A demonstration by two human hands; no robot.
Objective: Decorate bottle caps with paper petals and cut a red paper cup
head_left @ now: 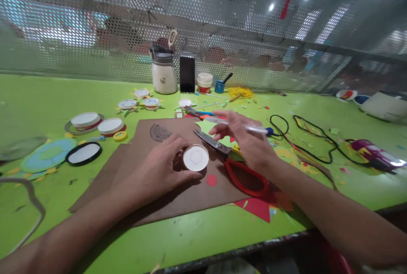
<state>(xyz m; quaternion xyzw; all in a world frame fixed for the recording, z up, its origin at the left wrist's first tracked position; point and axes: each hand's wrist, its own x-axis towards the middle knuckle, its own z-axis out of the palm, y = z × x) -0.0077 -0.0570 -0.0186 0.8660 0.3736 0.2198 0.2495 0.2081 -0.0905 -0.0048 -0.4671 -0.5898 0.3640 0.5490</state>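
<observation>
My left hand (168, 159) grips a small round white lid (196, 158) by its rim, with a hexagon drawn in thin lines on its face. In my right hand (238, 134) a pale, see-through pen (254, 129) lies between the fingers, pointing left. Large scissors with red handles (246, 181) rest under and beside that hand, blades toward the upper left. A small red paper hexagon (211, 180) lies just below the lid on the brown cardboard (152, 193). Near the cardboard's top sits a clear protractor (160, 132).
White round lids (110, 126) and a black-rimmed disc (84, 153) lie at left. Behind stand a white bottle (164, 75), a phone (187, 75), paper cups (204, 82) and a blue pot (219, 86). A black cord (313, 134) and red paper scraps (256, 209) lie at right.
</observation>
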